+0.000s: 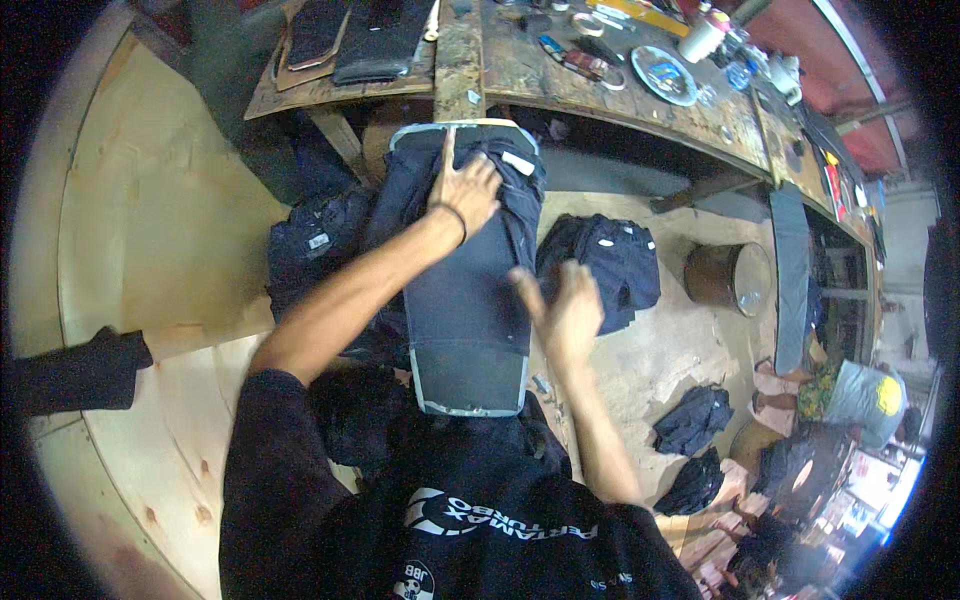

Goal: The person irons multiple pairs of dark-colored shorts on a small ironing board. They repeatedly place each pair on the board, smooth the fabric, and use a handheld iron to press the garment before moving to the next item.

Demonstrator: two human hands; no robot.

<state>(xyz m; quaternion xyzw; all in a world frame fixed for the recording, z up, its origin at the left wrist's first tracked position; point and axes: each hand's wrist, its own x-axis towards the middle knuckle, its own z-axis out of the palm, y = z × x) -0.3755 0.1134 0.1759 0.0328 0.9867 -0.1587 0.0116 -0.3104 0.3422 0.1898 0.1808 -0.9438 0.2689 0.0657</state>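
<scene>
Dark garment (465, 290): where is it placed?

On a grey-edged board (470, 385); whether it is drawn around the board or only laid on top cannot be told. The board's narrow end is left uncovered near the black shirt (450, 460), and its wide end is set at the tabletop (515, 72).

How is the left grip (466, 190) recorded?

It is rested on the garment's upper part, with the index finger extended along the cloth. The other fingers are blurred; whether cloth is pinched cannot be told. A dark band (452, 218) is worn at the wrist.

And the right grip (570, 308)?

It is held spread at the garment's right edge, with the thumb parted from the blurred fingers. Contact cannot be confirmed.

Surroundings?

Folded dark clothes (612, 262) are stacked to the right, near a brown drum (725, 278). A round dish (663, 76) and a white container (704, 36) are noted on the tabletop.
</scene>
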